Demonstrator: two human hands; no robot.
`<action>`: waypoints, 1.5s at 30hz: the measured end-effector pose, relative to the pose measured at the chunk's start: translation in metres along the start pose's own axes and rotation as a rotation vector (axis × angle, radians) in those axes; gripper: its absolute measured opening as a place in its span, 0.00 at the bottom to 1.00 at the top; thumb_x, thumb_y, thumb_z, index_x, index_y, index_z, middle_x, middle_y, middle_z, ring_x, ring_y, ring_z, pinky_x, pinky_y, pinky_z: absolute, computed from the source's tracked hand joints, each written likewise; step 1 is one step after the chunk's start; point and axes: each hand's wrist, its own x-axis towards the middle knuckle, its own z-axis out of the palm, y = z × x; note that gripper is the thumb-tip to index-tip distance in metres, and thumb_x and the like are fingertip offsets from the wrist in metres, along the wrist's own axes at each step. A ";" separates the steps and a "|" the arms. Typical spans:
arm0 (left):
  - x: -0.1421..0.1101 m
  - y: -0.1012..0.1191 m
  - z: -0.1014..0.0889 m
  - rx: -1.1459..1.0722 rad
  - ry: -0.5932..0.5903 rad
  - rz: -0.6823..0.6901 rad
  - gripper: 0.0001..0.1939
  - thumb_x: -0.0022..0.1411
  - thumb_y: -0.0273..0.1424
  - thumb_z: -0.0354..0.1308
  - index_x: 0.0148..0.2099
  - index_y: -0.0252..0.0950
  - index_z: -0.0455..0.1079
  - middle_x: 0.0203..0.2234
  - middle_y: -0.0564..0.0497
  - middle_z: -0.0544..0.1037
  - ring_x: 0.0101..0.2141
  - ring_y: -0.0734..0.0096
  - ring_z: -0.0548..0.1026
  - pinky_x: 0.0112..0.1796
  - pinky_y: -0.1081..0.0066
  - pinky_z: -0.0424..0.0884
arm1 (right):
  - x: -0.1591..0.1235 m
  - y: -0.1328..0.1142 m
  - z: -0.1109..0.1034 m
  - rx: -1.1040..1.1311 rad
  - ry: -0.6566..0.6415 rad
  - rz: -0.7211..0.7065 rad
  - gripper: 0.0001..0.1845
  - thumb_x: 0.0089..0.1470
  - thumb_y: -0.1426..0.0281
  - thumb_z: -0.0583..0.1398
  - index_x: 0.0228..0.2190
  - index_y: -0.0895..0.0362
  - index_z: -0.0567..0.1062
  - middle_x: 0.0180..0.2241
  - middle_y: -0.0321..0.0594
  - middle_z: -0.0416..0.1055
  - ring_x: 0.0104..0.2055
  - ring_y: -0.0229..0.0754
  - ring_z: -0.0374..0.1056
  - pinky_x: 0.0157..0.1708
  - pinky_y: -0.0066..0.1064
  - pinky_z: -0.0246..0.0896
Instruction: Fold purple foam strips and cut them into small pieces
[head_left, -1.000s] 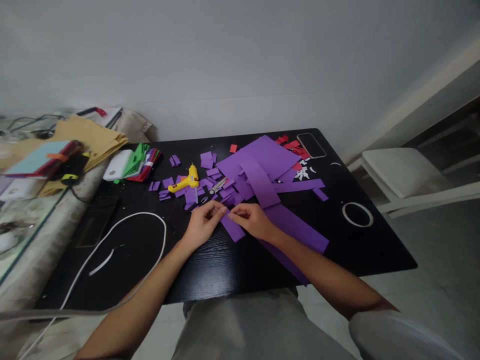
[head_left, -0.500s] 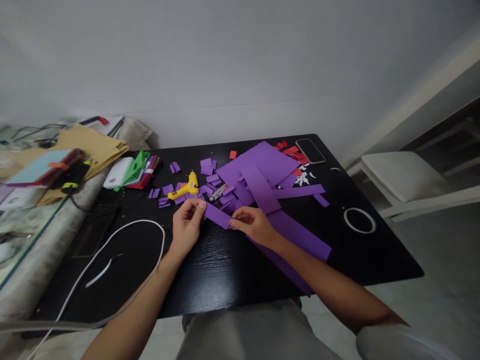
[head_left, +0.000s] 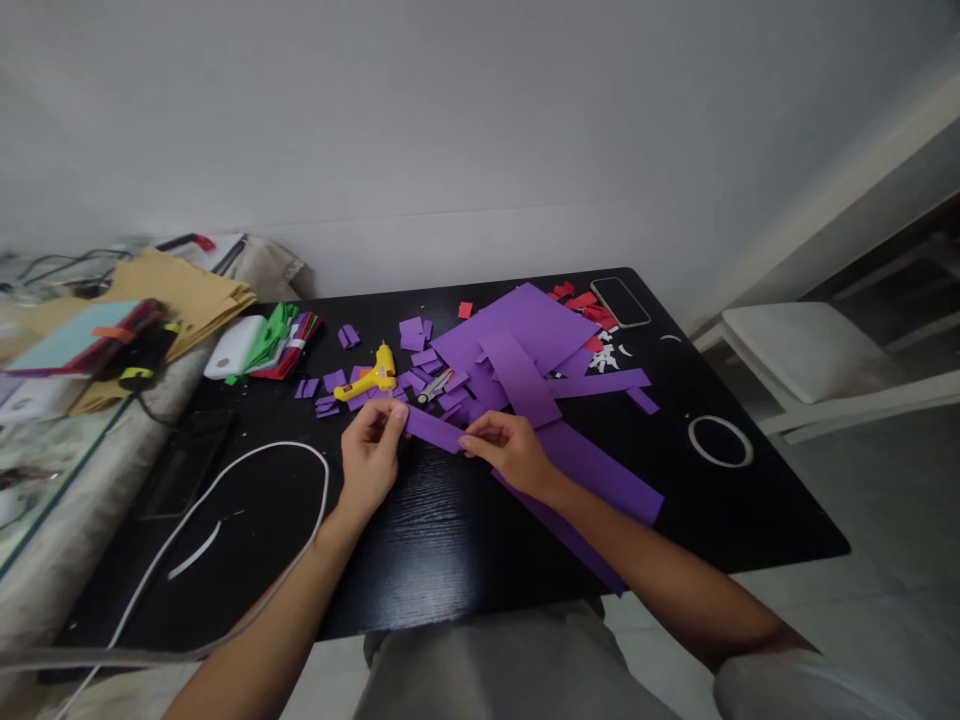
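A short purple paper strip [head_left: 433, 428] is stretched between my hands above the black table. My left hand [head_left: 373, 445] pinches its left end between thumb and fingers. At the other end, my right hand [head_left: 508, 450] grips the strip's corner with its fingertips. Just beyond the left hand lies a yellow glue gun [head_left: 369, 374] among small purple paper pieces. Scissors [head_left: 435, 386] rest in that pile, partly covered. Large purple sheets [head_left: 551, 325] and long purple strips [head_left: 600, 470] spread beside and under my right forearm.
Red scraps [head_left: 581, 300], white scraps [head_left: 604, 358] and a phone [head_left: 621, 302] lie at the back right. A white ring [head_left: 720, 441] sits on the right. A white cable [head_left: 255, 446] loops by my left forearm. Bundled coloured sheets [head_left: 281, 345] are at the left.
The purple strip has tilted a little, so it looks narrower now. Both hands keep their hold on its ends, with the left hand shifted slightly left.
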 end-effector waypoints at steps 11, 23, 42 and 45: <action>-0.001 -0.001 0.006 -0.013 0.020 -0.018 0.14 0.61 0.43 0.64 0.36 0.37 0.72 0.24 0.55 0.72 0.25 0.74 0.69 0.30 0.74 0.68 | 0.004 0.005 0.004 0.142 -0.016 0.035 0.18 0.44 0.58 0.72 0.28 0.56 0.73 0.26 0.33 0.75 0.30 0.38 0.74 0.38 0.36 0.77; 0.001 -0.002 0.004 -0.022 0.000 -0.057 0.14 0.60 0.42 0.65 0.34 0.36 0.72 0.22 0.55 0.72 0.24 0.74 0.69 0.29 0.73 0.66 | 0.002 0.007 0.005 0.109 -0.050 0.018 0.21 0.47 0.61 0.70 0.39 0.55 0.70 0.25 0.35 0.78 0.31 0.43 0.79 0.35 0.35 0.76; 0.010 -0.013 0.005 -0.132 -0.093 -0.316 0.10 0.56 0.32 0.61 0.25 0.36 0.68 0.14 0.57 0.67 0.17 0.78 0.63 0.22 0.75 0.59 | 0.007 -0.001 -0.007 0.187 -0.004 0.015 0.08 0.51 0.64 0.64 0.31 0.55 0.77 0.27 0.36 0.73 0.32 0.40 0.75 0.34 0.34 0.74; 0.010 -0.013 0.005 -0.236 -0.107 -0.375 0.10 0.54 0.31 0.62 0.24 0.36 0.66 0.14 0.57 0.67 0.17 0.78 0.63 0.21 0.75 0.59 | 0.007 -0.002 -0.008 0.247 -0.034 0.035 0.08 0.50 0.66 0.62 0.32 0.56 0.78 0.29 0.38 0.75 0.34 0.42 0.75 0.38 0.37 0.74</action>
